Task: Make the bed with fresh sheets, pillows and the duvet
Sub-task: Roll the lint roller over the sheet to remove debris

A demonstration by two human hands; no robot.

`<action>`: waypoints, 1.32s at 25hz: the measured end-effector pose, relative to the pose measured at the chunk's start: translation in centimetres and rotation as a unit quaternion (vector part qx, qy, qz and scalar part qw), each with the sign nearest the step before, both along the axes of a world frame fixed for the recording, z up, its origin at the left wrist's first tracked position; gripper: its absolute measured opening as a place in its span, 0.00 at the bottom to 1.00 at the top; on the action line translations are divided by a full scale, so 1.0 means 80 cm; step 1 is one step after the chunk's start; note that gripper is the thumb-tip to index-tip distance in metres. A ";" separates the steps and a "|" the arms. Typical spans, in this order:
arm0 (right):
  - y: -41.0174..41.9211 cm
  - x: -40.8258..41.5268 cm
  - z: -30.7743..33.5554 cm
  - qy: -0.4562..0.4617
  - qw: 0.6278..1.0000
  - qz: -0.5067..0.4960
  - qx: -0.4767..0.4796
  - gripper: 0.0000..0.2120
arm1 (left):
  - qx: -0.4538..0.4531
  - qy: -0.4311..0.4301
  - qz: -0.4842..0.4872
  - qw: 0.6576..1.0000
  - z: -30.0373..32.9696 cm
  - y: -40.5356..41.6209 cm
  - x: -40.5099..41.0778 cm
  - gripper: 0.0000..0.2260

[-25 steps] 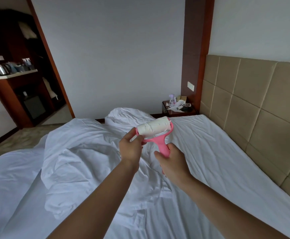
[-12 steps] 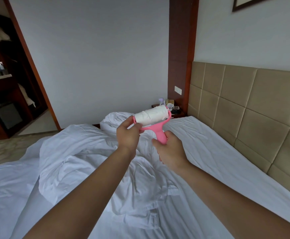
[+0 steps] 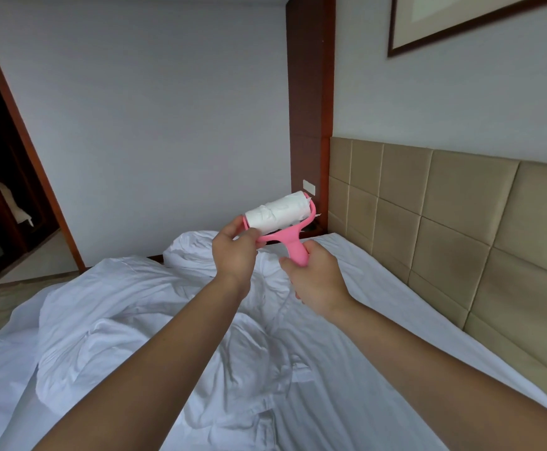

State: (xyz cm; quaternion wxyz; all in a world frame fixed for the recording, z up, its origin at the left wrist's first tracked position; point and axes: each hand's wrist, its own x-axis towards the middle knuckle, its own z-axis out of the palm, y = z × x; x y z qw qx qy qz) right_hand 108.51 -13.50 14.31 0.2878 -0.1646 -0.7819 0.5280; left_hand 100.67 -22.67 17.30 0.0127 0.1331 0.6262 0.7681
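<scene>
The right hand (image 3: 317,281) grips a pink lint roller (image 3: 281,222) by its handle; the left hand (image 3: 234,255) pinches its frame, perhaps the paper. The crumpled duvet (image 3: 154,320) lies mid-bed (image 3: 379,320).

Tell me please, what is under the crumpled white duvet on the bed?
The crumpled duvet lies on a white sheet, which shows beside it toward the headboard. Whatever lies directly beneath the heap is covered and cannot be seen.
</scene>
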 end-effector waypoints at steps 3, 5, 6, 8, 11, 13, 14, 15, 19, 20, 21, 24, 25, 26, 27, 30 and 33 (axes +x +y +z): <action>0.005 0.016 0.006 0.001 1.000 0.003 0.005 0.08 | 0.005 -0.002 0.002 1.000 0.004 0.005 0.014 0.15; 0.005 0.021 0.006 0.005 1.000 0.004 0.005 0.09 | 0.002 0.001 0.003 1.000 0.005 0.004 0.020 0.15; 0.003 0.023 0.006 0.006 1.000 0.003 0.006 0.09 | 0.001 0.001 0.006 1.000 0.006 0.003 0.023 0.16; -0.003 0.026 0.002 0.008 1.000 0.003 0.008 0.09 | -0.001 0.007 0.011 1.000 0.005 -0.004 0.028 0.15; -0.024 0.028 -0.006 0.003 1.000 0.008 0.007 0.10 | -0.007 0.001 0.019 1.000 -0.002 -0.028 0.035 0.15; -0.049 0.028 -0.017 -0.006 1.000 0.011 0.009 0.09 | -0.010 -0.008 0.018 1.000 -0.012 -0.054 0.036 0.15; -0.065 0.027 -0.021 -0.013 1.000 0.013 0.008 0.09 | -0.011 -0.010 0.017 1.000 -0.017 -0.071 0.035 0.15; -0.080 0.026 -0.025 -0.017 1.000 0.014 0.008 0.08 | -0.008 -0.011 0.017 1.000 -0.022 -0.087 0.033 0.15; -0.159 0.009 -0.041 -0.012 1.000 0.001 0.004 0.09 | 0.014 -0.036 0.015 0.999 -0.036 -0.162 0.013 0.15; -0.181 0.005 -0.044 -0.011 1.000 -0.002 0.000 0.09 | 0.020 -0.041 0.010 0.999 -0.039 -0.183 0.007 0.15; -0.206 -0.001 -0.048 -0.013 1.000 -0.007 -0.006 0.10 | 0.021 -0.044 0.004 0.999 -0.041 -0.208 -0.001 0.15; -0.276 -0.015 -0.062 -0.021 0.999 -0.019 -0.021 0.11 | 0.017 -0.051 -0.008 0.999 -0.052 -0.275 -0.023 0.16; -0.297 -0.018 -0.066 -0.021 0.999 -0.015 -0.024 0.11 | 0.019 -0.054 -0.012 0.998 -0.057 -0.294 -0.029 0.17; -0.319 -0.024 -0.070 -0.026 0.999 -0.012 -0.025 0.11 | 0.020 -0.059 -0.014 0.998 -0.064 -0.317 -0.035 0.17; -0.337 -0.030 -0.076 -0.033 0.999 -0.014 -0.027 0.11 | 0.019 -0.069 -0.014 0.997 -0.069 -0.335 -0.039 0.17; -0.383 -0.044 -0.082 -0.054 0.998 0.002 -0.033 0.11 | 0.018 -0.097 0.001 0.995 -0.082 -0.388 -0.044 0.17; -0.421 -0.061 -0.075 -0.056 0.997 0.046 -0.021 0.11 | 0.013 -0.086 0.035 0.996 -0.073 -0.434 -0.054 0.16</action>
